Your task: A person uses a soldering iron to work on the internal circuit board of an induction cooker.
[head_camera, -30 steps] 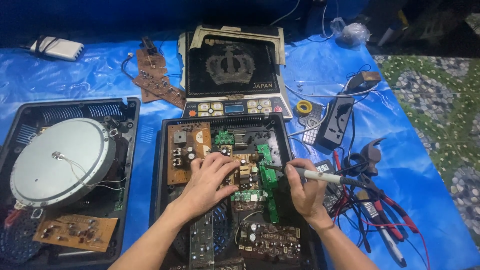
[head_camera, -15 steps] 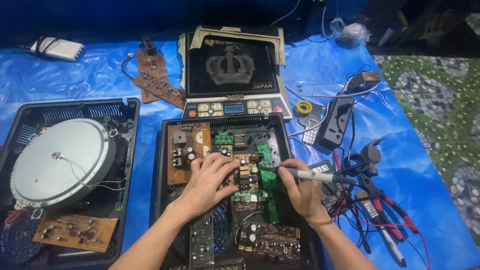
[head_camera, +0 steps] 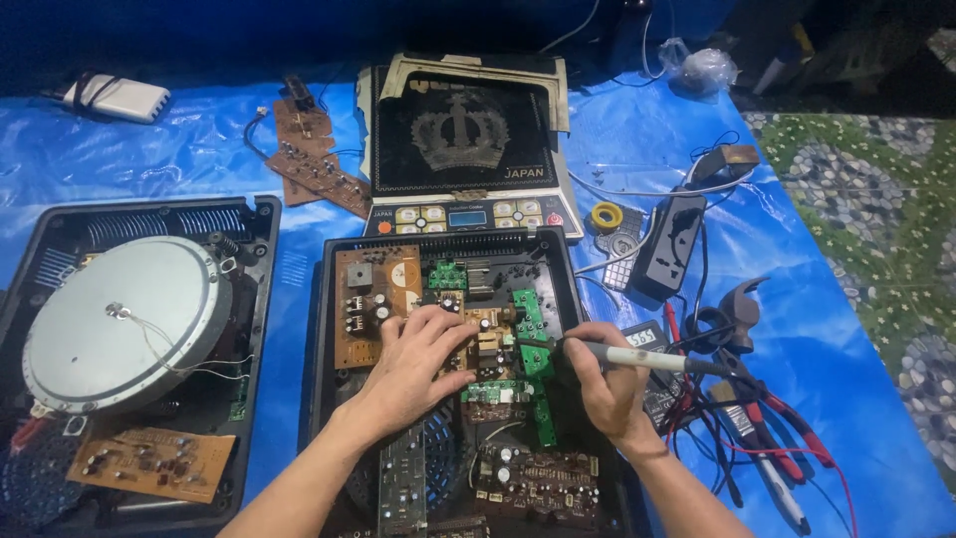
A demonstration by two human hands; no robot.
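Centre frame: right hand fingers clamp a soldering iron lying sideways, tip pointing left toward circuit boards under the left hand's spread fingers.

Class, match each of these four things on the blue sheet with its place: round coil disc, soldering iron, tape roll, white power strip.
Things:
1. round coil disc
2. soldering iron
3. tape roll
4. white power strip

Places:
A. top left corner
B. in the right hand
C. in the left open case
D. right of the crown-marked cooktop

Pairs: 1-C, 2-B, 3-D, 4-A
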